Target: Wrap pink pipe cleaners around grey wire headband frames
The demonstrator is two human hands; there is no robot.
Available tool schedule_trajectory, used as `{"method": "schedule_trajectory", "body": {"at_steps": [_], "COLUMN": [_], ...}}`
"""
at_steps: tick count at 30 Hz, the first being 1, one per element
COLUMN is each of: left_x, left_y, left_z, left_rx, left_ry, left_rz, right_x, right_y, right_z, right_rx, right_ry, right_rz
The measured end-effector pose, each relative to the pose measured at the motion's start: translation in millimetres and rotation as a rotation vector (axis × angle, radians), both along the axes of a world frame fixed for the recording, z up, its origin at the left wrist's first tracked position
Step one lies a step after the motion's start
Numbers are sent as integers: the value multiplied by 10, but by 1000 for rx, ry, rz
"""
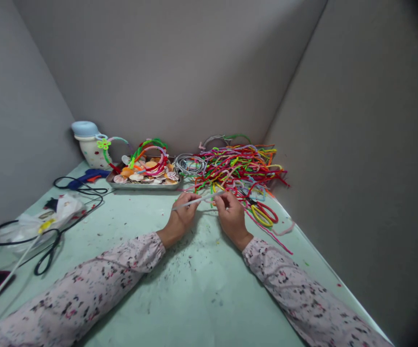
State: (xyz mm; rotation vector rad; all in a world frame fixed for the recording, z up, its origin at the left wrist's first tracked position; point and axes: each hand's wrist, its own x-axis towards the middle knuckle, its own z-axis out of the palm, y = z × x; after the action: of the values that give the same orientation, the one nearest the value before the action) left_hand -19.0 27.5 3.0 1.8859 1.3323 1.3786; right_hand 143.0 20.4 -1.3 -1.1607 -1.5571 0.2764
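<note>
Both my hands hold a thin, pale grey strip (206, 197) above the middle of the table. My left hand (182, 215) is closed around it, with one end poking out past the knuckles on the left. At its other end, my right hand (233, 216) pinches the strip between thumb and fingers. Just beyond my right hand lies a tangled heap of coloured pipe cleaners (237, 166). Scissors (264, 214) with red and yellow handles rest to the right of that hand, beside a few loose pipe cleaners. My fingers partly hide the strip.
A metal tray (143, 186) holds seashells (154, 167) and hoops wrapped in pipe cleaner (154, 150). Beside it lie grey wire-like hoops (190, 165). A blue-lidded cup (90, 144), a plastic bag (66, 208) and black cables (47, 262) are at left. Grey walls enclose the table (209, 289).
</note>
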Motion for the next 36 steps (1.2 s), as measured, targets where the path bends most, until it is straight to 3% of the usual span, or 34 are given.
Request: {"method": "schedule_trajectory", "body": {"at_steps": [6, 15, 21, 26, 32, 36], "left_x": [-15, 11, -7, -16, 3, 31], "left_y": [40, -17, 34, 74, 30, -20], "left_z": [-71, 4, -40, -34, 41, 75], "left_rx": [-4, -108, -122, -219, -428, -474], "left_ry": [57, 16, 15, -153, -343, -381], "left_rz": [-8, -57, -63, -36, -17, -79], "right_x": [3, 18, 2, 30, 224, 202], "right_y": [22, -1, -34, -8, 270, 274], "right_z": [-7, 5, 38, 45, -65, -58], "right_rx": [70, 29, 38, 40, -123, -283], "right_ry": [-12, 18, 28, 256, 673, 520], "right_rz": [1, 17, 33, 69, 26, 131]}}
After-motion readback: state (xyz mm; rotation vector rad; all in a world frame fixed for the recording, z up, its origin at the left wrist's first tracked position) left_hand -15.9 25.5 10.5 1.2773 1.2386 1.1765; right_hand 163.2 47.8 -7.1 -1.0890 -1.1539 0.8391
